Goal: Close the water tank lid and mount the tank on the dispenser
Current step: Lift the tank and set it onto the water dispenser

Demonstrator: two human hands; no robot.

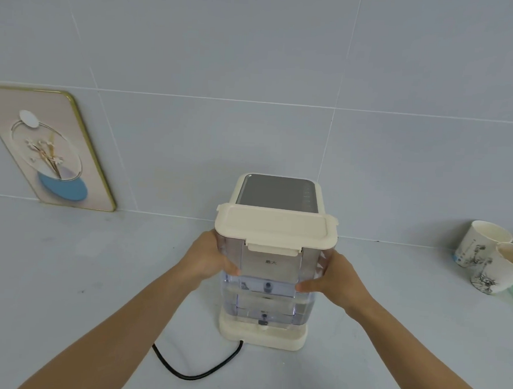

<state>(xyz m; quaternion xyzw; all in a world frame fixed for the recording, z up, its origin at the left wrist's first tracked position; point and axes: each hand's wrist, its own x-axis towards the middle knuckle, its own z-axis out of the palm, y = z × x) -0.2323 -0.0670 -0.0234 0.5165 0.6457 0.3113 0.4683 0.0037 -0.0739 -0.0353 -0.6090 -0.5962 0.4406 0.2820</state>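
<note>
Two bare hands grip a clear water tank [269, 287] from either side as it stands upright on the cream base of a countertop dispenser [279, 195], against the back of the machine's body. The left hand [208, 258] is clamped on the tank's left wall with its thumb across the front corner; the right hand [332, 277] is pressed to the right wall, thumb likewise wrapped onto the front face. The cream lid [276, 226] lies flat and shut across the top of the tank, its front latch tab folded down over the rim. Just below that tab, two small dark Chinese characters are printed on the tank's front panel (they appear to read "最大", a maximum-fill mark). Water fills the tank's lower part, its line showing roughly level with the thumbs. The dispenser's dark glossy top panel carries a row of faint control icons along its right edge, too small to read. A black power cord [198, 366] loops from the base across the pale grey bench [67, 273]. At left, a gold-edged decorative panel [48, 150] showing flowers in a blue bowl leans against the grey tiled wall. At far right, two paper cups [489, 257] with ink-style plant drawings stand touching each other on the bench, well apart from the dispenser.
</note>
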